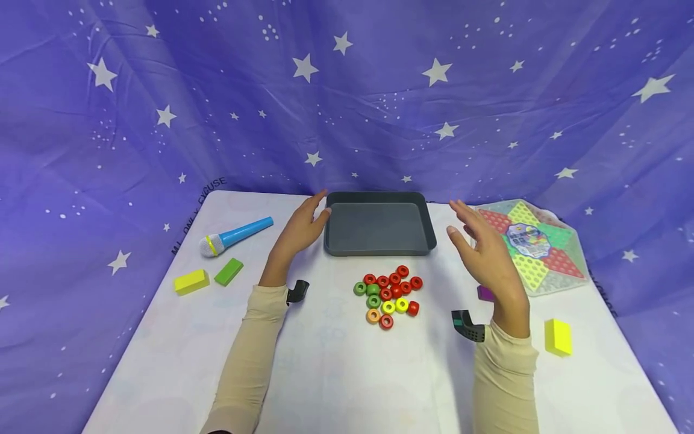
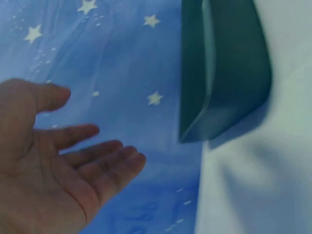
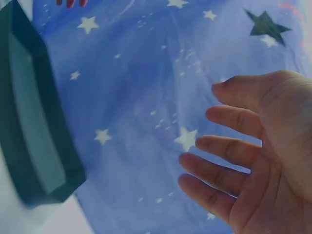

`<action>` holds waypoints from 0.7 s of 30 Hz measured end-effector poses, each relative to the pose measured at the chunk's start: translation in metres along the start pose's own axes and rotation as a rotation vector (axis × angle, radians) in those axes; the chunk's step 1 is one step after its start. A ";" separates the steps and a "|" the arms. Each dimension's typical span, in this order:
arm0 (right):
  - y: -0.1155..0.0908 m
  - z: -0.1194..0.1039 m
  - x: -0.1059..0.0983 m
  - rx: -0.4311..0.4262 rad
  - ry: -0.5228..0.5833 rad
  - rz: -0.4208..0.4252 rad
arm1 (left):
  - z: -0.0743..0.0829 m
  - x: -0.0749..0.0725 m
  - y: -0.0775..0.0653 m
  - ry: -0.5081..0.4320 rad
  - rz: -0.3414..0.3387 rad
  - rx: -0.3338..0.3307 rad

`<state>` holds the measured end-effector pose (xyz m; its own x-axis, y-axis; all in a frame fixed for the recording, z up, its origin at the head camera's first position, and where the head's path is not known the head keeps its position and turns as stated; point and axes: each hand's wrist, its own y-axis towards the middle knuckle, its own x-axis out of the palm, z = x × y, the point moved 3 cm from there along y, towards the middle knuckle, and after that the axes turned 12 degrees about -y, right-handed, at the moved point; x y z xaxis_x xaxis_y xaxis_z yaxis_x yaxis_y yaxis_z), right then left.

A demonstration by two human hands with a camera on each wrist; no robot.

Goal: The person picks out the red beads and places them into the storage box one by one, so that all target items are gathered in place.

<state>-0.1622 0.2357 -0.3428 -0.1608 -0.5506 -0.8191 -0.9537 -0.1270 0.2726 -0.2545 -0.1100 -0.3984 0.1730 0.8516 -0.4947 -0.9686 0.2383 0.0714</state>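
A dark grey rectangular tray [image 1: 379, 228] lies at the back middle of the white table, with nothing in it. My left hand [image 1: 301, 228] is beside the tray's left end, fingers extended and holding nothing; in the left wrist view its palm [image 2: 53, 180] faces up near the tray's corner [image 2: 234, 73]. To the right of the tray hovers my right hand [image 1: 482, 253], fingers spread and nothing in them, apart from the tray [image 3: 36, 117] in the right wrist view. In front of the tray lie several ring beads [image 1: 385, 294] in red, green, yellow and orange.
At left are a blue toy microphone [image 1: 238, 235], a green block [image 1: 229, 272] and a yellow block [image 1: 191, 282]. On the right lie a star-patterned game board [image 1: 534, 265], a purple block [image 1: 485, 293] and another yellow block [image 1: 558, 337]. A purple starry cloth [image 1: 379, 90] hangs behind.
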 end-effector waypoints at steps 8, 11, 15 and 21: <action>-0.011 0.029 0.035 0.081 0.055 -0.162 | -0.038 0.016 0.018 -0.344 0.026 -0.202; -0.010 0.036 0.049 0.095 0.070 -0.222 | -0.050 0.019 0.023 -0.518 0.032 -0.259; -0.012 0.044 0.064 0.102 0.096 -0.282 | -0.058 0.024 0.027 -0.664 0.036 -0.294; -0.019 0.052 0.080 0.107 0.103 -0.383 | -0.065 0.038 0.030 -0.779 0.018 -0.278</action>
<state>-0.1701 0.2371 -0.4395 0.2326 -0.5605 -0.7948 -0.9614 -0.2558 -0.1010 -0.2885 -0.1008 -0.4717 0.1329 0.9582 0.2534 -0.9635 0.1848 -0.1936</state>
